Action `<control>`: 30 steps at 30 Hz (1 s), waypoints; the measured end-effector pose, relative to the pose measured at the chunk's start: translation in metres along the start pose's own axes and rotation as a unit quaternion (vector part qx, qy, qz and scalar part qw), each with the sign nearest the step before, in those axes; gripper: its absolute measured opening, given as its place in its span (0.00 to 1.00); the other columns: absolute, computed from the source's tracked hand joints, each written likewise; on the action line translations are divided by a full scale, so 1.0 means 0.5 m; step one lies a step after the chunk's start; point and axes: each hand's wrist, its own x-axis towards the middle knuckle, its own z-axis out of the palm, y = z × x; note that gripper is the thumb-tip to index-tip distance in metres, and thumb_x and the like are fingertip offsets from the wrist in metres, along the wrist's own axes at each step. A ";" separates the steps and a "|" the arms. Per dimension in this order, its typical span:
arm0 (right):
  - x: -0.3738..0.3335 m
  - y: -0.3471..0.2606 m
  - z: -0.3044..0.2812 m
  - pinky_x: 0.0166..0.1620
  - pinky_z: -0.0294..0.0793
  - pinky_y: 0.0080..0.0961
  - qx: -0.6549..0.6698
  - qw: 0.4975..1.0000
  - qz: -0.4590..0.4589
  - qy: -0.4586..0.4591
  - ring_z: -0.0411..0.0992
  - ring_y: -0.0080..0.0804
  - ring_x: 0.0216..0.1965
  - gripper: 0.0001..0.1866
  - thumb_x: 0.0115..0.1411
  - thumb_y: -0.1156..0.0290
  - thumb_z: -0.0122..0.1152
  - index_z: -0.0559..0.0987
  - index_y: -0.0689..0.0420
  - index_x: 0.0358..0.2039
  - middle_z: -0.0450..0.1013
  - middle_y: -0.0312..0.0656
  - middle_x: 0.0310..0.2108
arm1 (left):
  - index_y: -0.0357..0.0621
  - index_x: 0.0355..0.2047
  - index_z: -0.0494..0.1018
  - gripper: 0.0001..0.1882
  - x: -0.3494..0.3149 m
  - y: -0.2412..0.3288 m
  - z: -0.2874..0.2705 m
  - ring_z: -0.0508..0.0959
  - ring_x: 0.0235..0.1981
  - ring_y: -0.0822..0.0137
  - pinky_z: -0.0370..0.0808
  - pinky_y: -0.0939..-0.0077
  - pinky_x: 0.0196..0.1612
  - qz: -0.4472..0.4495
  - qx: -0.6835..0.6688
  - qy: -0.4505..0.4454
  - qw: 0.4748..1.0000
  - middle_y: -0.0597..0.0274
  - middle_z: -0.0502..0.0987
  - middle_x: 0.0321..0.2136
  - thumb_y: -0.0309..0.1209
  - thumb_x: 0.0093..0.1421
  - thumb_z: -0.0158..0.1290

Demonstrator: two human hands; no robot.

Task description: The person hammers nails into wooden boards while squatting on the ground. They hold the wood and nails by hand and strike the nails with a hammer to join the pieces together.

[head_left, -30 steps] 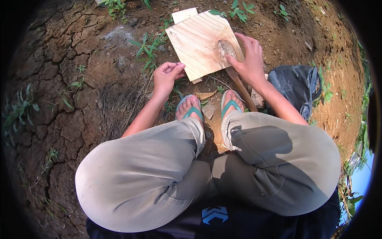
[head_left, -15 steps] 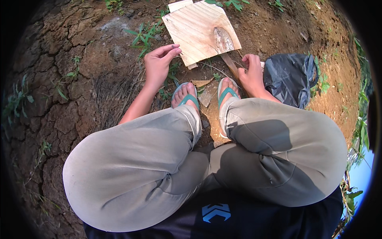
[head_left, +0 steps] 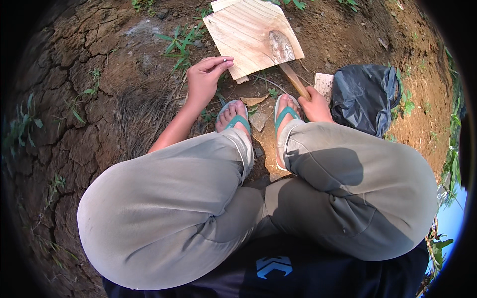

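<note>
My left hand [head_left: 202,84] is closed in a pinch beside the left corner of a square wooden board [head_left: 248,37]. A small dark, nail-like piece [head_left: 225,60] shows at the fingertips. Low to the ground on the right, my right hand [head_left: 317,107] is wrapped round the near end of a wooden-handled tool [head_left: 293,79]. Its far end goes under the board's near edge and is hidden, so its head cannot be seen. The pale board lies tilted in front of my feet, with a dark knot mark near its right corner and another wood piece [head_left: 242,79] partly under it.
A black plastic bag [head_left: 365,97] lies right of my right hand, next to a small pale block [head_left: 323,85]. My sandalled feet [head_left: 233,116] are close behind the board. Around them are cracked brown soil [head_left: 74,129], dry leaves [head_left: 252,101] and green weeds [head_left: 179,44].
My right hand has gone from hovering beside the handle to gripping its near end. The left hand has shifted slightly right, still pinching. The board looks almost unmoved.
</note>
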 end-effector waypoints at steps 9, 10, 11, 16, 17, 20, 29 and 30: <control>-0.065 0.097 -0.168 0.41 0.72 0.28 0.081 0.982 -0.008 -0.171 0.73 0.28 0.34 0.14 0.58 0.67 0.64 0.77 0.61 0.42 0.76 0.39 0.31 | 0.42 0.40 0.86 0.09 0.007 0.009 -0.011 0.82 0.40 0.70 0.76 0.75 0.46 0.029 0.066 -0.048 0.996 0.58 0.85 0.37 0.25 0.59 0.64; -0.077 0.094 -0.202 0.38 0.70 0.25 0.157 0.967 0.004 -0.203 0.70 0.22 0.31 0.12 0.60 0.68 0.63 0.76 0.60 0.40 0.74 0.34 0.29 | 0.42 0.40 0.86 0.09 0.005 0.011 -0.013 0.82 0.40 0.69 0.76 0.75 0.46 0.023 0.061 -0.049 0.997 0.58 0.85 0.37 0.25 0.58 0.64; -0.086 0.064 -0.246 0.36 0.68 0.22 0.146 0.965 -0.003 -0.219 0.67 0.18 0.30 0.10 0.61 0.68 0.63 0.75 0.58 0.38 0.71 0.31 0.27 | 0.44 0.39 0.86 0.08 -0.001 0.010 -0.021 0.82 0.40 0.69 0.76 0.75 0.46 0.023 0.060 -0.046 0.997 0.58 0.86 0.37 0.26 0.58 0.64; -0.137 -0.151 -0.461 0.17 0.55 0.14 0.122 0.974 -0.010 -0.189 0.57 0.10 0.13 0.11 0.64 0.60 0.61 0.72 0.53 0.33 0.62 0.25 0.17 | 0.48 0.37 0.87 0.08 0.012 0.002 -0.007 0.83 0.39 0.66 0.77 0.73 0.45 0.068 0.063 -0.054 0.994 0.58 0.86 0.34 0.29 0.56 0.65; -0.111 -0.164 -0.469 0.12 0.49 0.16 0.118 0.976 -0.072 -0.166 0.53 0.13 0.07 0.14 0.65 0.56 0.59 0.73 0.54 0.35 0.59 0.25 0.14 | 0.48 0.37 0.87 0.08 0.006 -0.001 -0.011 0.82 0.38 0.66 0.77 0.72 0.45 0.067 0.070 -0.043 0.994 0.58 0.86 0.34 0.29 0.55 0.65; -0.110 -0.332 -0.449 0.14 0.53 0.16 0.043 0.980 -0.169 -0.098 0.56 0.12 0.11 0.24 0.70 0.50 0.56 0.74 0.56 0.55 0.59 0.25 0.17 | 0.48 0.36 0.88 0.07 -0.008 -0.001 -0.026 0.82 0.38 0.66 0.77 0.72 0.44 0.049 0.081 -0.023 0.995 0.59 0.86 0.33 0.29 0.55 0.66; -0.047 -0.395 -0.294 0.25 0.63 0.22 0.055 0.943 -0.281 -0.168 0.64 0.19 0.22 0.16 0.72 0.57 0.55 0.74 0.57 0.48 0.68 0.33 0.25 | 0.43 0.39 0.86 0.08 -0.006 -0.023 -0.004 0.80 0.41 0.69 0.75 0.73 0.47 0.052 0.040 -0.023 0.998 0.59 0.86 0.36 0.26 0.58 0.64; -0.044 -0.389 -0.276 0.25 0.64 0.22 0.089 0.943 -0.258 -0.190 0.64 0.19 0.22 0.16 0.71 0.57 0.55 0.74 0.57 0.48 0.68 0.33 0.26 | 0.43 0.39 0.86 0.08 -0.006 -0.024 -0.006 0.81 0.41 0.68 0.75 0.74 0.48 0.051 0.046 -0.021 0.997 0.59 0.86 0.37 0.26 0.59 0.64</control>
